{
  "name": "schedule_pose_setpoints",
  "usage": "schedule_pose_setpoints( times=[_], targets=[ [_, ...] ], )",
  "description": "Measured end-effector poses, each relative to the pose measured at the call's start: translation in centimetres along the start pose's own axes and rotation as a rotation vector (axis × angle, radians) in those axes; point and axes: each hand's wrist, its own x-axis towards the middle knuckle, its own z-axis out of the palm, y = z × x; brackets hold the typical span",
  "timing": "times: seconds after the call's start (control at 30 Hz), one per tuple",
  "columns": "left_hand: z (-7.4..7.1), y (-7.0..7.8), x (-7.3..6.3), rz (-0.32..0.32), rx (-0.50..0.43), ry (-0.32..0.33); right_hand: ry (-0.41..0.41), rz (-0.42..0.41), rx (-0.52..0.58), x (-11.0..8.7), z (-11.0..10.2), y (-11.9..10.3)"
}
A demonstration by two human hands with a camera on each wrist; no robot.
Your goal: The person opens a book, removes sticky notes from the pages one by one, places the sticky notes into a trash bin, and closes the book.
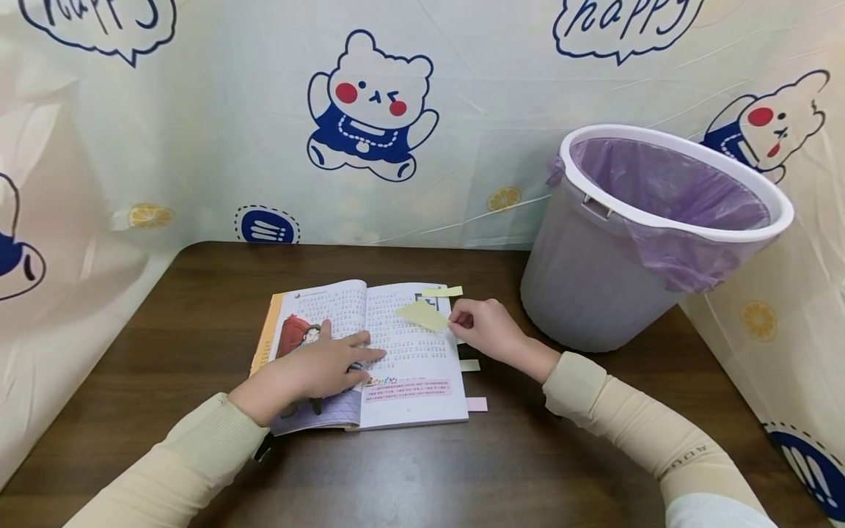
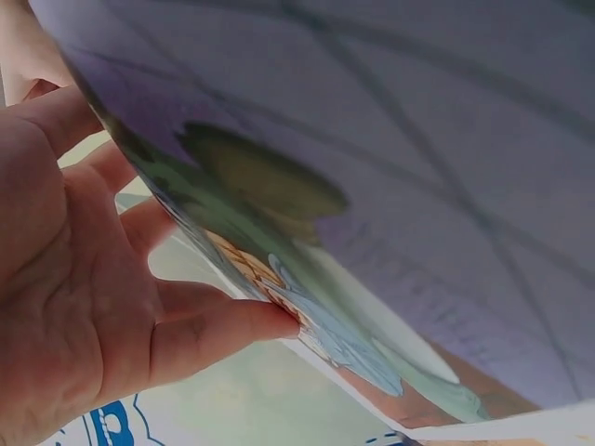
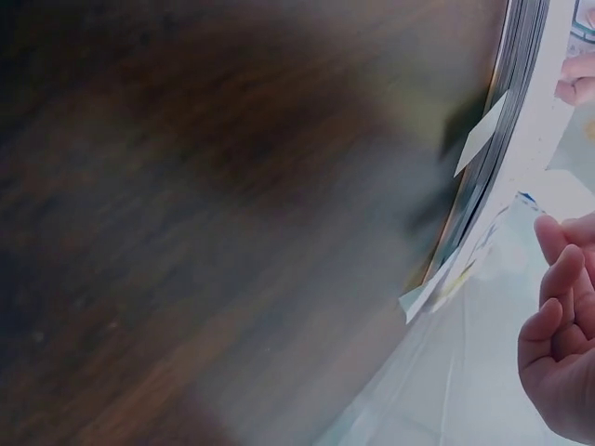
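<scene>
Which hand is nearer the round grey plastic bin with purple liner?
Right. The right hand, pinching a pale yellow paper note by the right edge of the open illustrated book, is left of the bin; the left hand is farther left, resting on that book.

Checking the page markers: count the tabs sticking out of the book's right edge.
3 clearly visible: a yellow tab at the top, a pale green tab lower down, and a pink tab lowest. The right hand may hide another.

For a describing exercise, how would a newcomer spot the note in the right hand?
On the brown table lies an open book. Over its right page, the right hand pinches a yellow note, broader than the slim tabs poking past the book's edge.
</scene>
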Motion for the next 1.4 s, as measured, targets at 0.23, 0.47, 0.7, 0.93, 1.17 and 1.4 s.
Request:
schedule_pose_setpoints(
  times=[0.23,0.47,0.7,0.93,1.17,1.4],
  targets=[
    [-0.5,-0.3,-0.5,-0.02,-0.054,-0.045,0.035,0.052,0.115,0.2,-0.3,0.7],
    [-0.6,-0.5,-0.4,-0.028,-0.062,-0.058,0.053,0.105,0.153,0.3,-1.0,0.9],
    [-0.6,-0.6,-0.2,-0.006,-0.051,-0.056,0.083,0.142,0.185,0.1,-1.7,1.6],
    [-0.6,-0.5,-0.3,0.002,-0.056,-0.053,0.099,0.167,0.197,-0.1,-2.3,1.9],
    [-0.4,-0.5,-0.2,-0.004,-0.049,-0.042,0.104,0.182,0.184,-0.2,-3.3,1.8],
    [-0.5,-0.4,-0.2,-0.001,-0.058,-0.038,0.121,0.176,0.191,-0.2,-4.4,1.4]
  ],
)
